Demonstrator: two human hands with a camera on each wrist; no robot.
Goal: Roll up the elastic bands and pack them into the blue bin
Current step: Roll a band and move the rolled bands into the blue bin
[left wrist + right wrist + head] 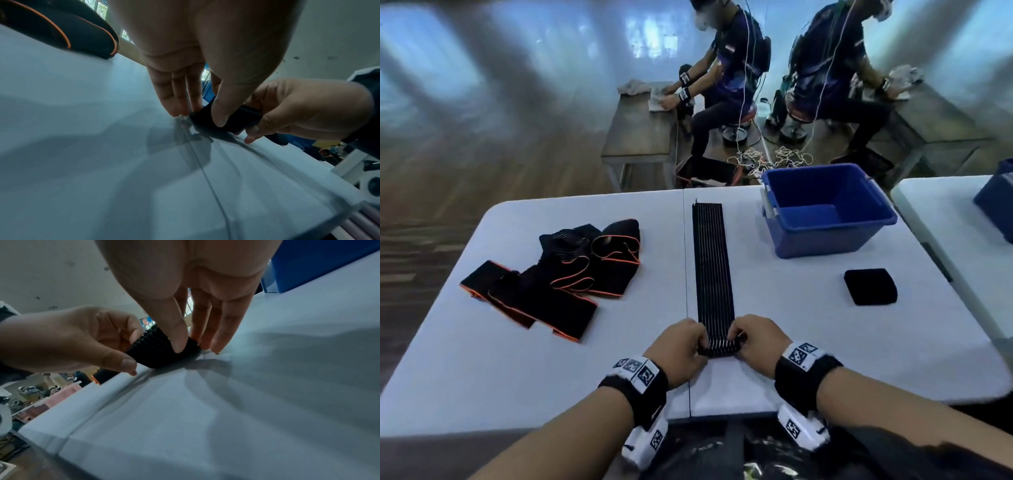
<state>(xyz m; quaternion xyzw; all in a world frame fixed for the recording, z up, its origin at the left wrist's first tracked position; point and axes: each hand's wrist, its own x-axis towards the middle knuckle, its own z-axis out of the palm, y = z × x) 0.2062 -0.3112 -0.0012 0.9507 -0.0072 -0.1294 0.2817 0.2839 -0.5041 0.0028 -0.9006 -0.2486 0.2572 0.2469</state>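
Both hands are pinching the rolled near end of the ribbed black band (713, 263): the left hand (678, 346) and right hand (758, 342) have fingers (176, 331) grasping the roll. The band is lying stretched on the surface (791, 325), left of the blue bin (825, 209).

The long ribbed elastic band (713, 263) is black with fine pale lengthwise stripes. The heap of fabric bands (558, 274) is black, edged in orange. The small folded cloth pad (870, 286) is plain black. The plastic bin (825, 212) is blue, and the tabletop (808, 329) white.
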